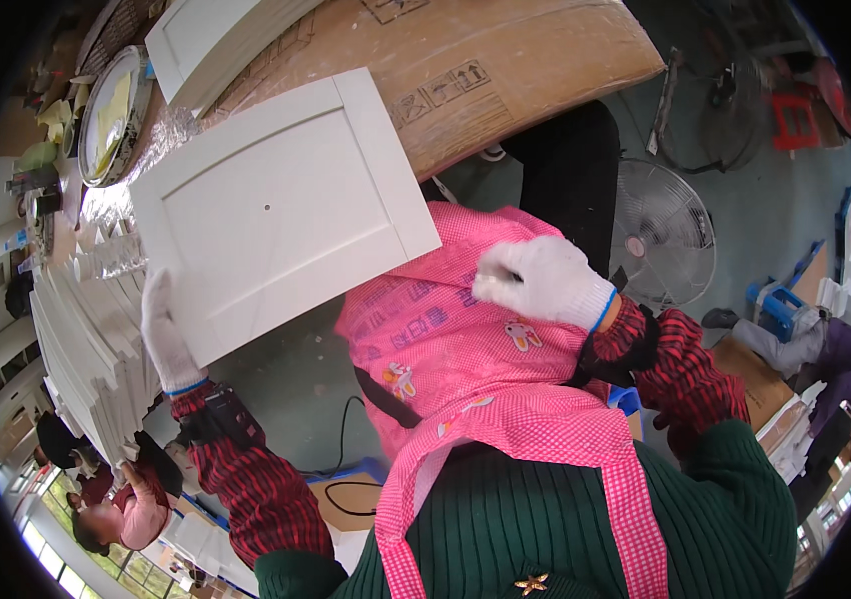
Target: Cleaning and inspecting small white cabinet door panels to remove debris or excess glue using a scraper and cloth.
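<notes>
Green sweater (535,499), cut off below, left fingers (156,298) clasped round white panel (276,215), partly hidden, right fingers (498,268) pressed together, blurred.

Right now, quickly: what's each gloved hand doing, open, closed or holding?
Left hand: holding the white framed panel at its left edge.
Right hand: partly curled, off the panel; whether it pinches anything cannot be told.

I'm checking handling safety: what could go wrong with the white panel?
Only the left hand touches the white panel; the right hand is off it, so the panel might slip or tip. The stacked white pieces appear close to its left side, so a shift might scuff them.
</notes>
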The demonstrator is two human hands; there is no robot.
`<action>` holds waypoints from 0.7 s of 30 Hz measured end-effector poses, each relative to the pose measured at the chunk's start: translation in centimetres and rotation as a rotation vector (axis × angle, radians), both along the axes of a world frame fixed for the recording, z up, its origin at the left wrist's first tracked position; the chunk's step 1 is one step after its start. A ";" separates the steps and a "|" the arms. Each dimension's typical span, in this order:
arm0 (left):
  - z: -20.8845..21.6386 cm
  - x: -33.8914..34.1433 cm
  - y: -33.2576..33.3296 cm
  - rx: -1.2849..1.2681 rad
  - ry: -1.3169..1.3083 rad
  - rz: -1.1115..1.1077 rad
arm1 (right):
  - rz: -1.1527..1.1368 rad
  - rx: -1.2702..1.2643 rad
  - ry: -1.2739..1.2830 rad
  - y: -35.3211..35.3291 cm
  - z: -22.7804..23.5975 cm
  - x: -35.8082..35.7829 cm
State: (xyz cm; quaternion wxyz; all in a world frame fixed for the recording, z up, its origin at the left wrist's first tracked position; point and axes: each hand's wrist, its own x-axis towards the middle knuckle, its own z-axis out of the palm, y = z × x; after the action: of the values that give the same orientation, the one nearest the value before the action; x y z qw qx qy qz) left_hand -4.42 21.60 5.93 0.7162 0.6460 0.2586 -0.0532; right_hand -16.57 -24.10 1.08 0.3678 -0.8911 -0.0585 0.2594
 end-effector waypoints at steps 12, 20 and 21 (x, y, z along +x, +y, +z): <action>-4.9 1.4 -3.7 0.486 -0.091 -0.277 | -0.020 0.774 0.849 3.8 1.3 12.0; -5.4 1.9 -3.7 0.546 -0.080 -0.236 | -0.662 0.354 -0.462 4.4 0.1 26.6; -5.3 1.8 -3.9 0.539 -0.079 -0.225 | -0.650 0.350 -0.463 4.5 -0.5 26.7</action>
State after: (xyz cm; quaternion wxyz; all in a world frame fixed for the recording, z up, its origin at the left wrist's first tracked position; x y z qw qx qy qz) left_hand -2.60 17.67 0.65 0.5180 0.8391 0.1621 -0.0365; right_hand 10.16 -19.57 0.59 0.5529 -0.8222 0.1010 -0.0905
